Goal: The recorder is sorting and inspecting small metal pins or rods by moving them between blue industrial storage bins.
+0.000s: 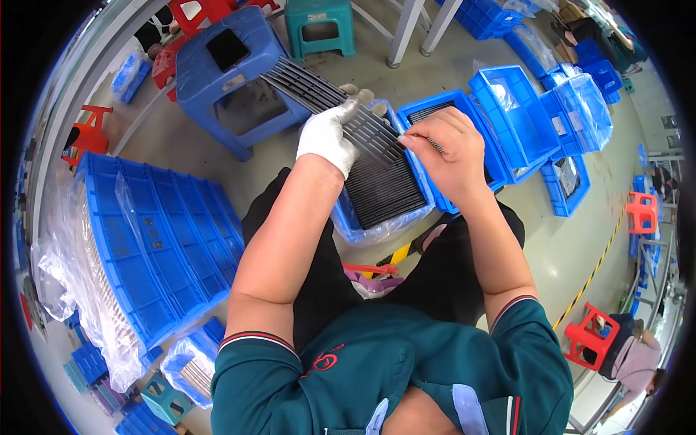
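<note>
My left hand [328,139], in a white glove, is closed around a fan of long, dark slotted metal strips [308,85]. The strips slant from the blue stool down toward my right hand. My bare right hand [451,145] is pinched at their near end. A short, dark ridged piece [435,145] shows at its fingers; its kind I cannot make out. Below both hands sits a blue crate [426,190] lined with clear plastic. Dark thin rods or strips [384,192] lie side by side in it.
A blue stool [199,69] with a black phone [227,49] on it stands at the far left. Stacked blue crates [156,246] rise on the left. More blue crates [515,116] stand at the right. A green stool [319,29] is at the back.
</note>
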The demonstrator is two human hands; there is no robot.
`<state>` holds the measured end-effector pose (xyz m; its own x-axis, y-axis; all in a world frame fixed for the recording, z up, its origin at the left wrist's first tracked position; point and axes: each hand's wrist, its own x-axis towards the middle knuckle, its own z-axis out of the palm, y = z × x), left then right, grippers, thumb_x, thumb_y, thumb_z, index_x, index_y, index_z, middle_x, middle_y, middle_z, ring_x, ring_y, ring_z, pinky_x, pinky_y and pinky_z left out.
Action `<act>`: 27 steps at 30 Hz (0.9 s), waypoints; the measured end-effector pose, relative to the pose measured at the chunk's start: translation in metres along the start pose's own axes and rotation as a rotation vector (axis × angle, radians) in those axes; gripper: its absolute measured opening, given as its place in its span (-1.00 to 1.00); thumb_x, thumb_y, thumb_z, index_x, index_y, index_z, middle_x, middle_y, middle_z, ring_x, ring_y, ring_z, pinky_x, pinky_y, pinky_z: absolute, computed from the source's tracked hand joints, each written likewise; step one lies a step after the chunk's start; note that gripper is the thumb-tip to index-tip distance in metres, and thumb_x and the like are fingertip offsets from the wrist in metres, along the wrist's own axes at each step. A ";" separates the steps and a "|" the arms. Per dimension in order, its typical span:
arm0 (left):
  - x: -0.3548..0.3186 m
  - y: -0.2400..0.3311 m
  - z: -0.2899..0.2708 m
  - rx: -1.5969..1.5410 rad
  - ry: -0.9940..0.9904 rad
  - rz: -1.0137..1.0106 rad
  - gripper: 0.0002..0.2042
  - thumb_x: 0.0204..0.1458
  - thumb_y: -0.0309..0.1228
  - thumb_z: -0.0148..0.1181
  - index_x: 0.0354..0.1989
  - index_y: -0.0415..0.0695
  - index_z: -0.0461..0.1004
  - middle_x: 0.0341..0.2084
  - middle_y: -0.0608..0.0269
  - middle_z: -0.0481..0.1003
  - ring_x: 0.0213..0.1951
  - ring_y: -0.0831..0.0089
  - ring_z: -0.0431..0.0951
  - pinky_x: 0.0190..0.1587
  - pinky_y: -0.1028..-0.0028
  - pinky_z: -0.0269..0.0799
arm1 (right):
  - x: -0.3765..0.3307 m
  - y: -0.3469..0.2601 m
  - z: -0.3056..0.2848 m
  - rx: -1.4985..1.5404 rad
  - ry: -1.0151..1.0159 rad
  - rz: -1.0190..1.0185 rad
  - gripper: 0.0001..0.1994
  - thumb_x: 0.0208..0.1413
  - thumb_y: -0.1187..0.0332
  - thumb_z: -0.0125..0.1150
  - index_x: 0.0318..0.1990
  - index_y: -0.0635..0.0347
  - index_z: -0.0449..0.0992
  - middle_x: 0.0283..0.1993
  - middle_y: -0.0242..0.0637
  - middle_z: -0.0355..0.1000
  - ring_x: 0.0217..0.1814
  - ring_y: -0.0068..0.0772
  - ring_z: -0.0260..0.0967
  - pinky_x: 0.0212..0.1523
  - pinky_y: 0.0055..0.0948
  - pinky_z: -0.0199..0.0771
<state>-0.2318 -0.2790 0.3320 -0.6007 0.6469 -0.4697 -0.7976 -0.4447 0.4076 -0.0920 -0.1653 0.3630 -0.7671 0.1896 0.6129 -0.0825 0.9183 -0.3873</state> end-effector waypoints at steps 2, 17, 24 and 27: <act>-0.002 0.001 0.001 -0.011 -0.042 -0.021 -0.84 0.16 -0.61 -0.04 -0.11 -0.15 0.34 -0.10 -0.04 0.45 -0.16 -0.01 0.54 -0.20 -0.01 0.55 | -0.002 0.002 0.001 0.122 -0.009 0.129 -0.89 -0.12 0.36 0.36 -0.48 0.14 0.56 -0.54 -0.35 0.43 -0.41 -0.25 0.37 -0.31 -0.30 0.36; 0.004 0.001 0.001 -0.009 -0.086 -0.037 -0.84 0.19 -0.57 -0.07 -0.09 -0.16 0.35 -0.10 -0.06 0.46 -0.13 -0.05 0.54 -0.11 -0.02 0.55 | 0.000 0.005 0.002 -0.003 -0.118 -0.001 -0.90 -0.15 0.43 0.37 -0.45 0.17 0.55 -0.47 -0.31 0.46 -0.34 -0.27 0.40 -0.29 -0.36 0.39; 0.002 0.002 0.001 0.012 -0.091 -0.037 -0.83 0.19 -0.57 -0.07 -0.07 -0.16 0.35 -0.09 -0.06 0.46 -0.13 -0.07 0.54 -0.10 -0.03 0.54 | -0.002 0.002 -0.004 0.222 -0.047 0.210 -0.89 -0.17 0.47 0.40 -0.48 0.20 0.55 -0.47 -0.30 0.48 -0.37 -0.29 0.40 -0.31 -0.39 0.39; 0.003 0.002 0.000 0.003 -0.104 -0.032 -0.83 0.19 -0.58 -0.07 -0.07 -0.16 0.35 -0.09 -0.06 0.46 -0.12 -0.07 0.54 -0.11 -0.03 0.54 | -0.001 0.001 0.000 0.176 -0.069 0.175 -0.90 -0.16 0.46 0.39 -0.48 0.20 0.56 -0.47 -0.30 0.48 -0.37 -0.28 0.40 -0.29 -0.37 0.39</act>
<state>-0.2356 -0.2783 0.3313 -0.5657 0.7217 -0.3989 -0.8161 -0.4209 0.3960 -0.0913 -0.1643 0.3619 -0.8205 0.3104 0.4800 -0.0493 0.7981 -0.6005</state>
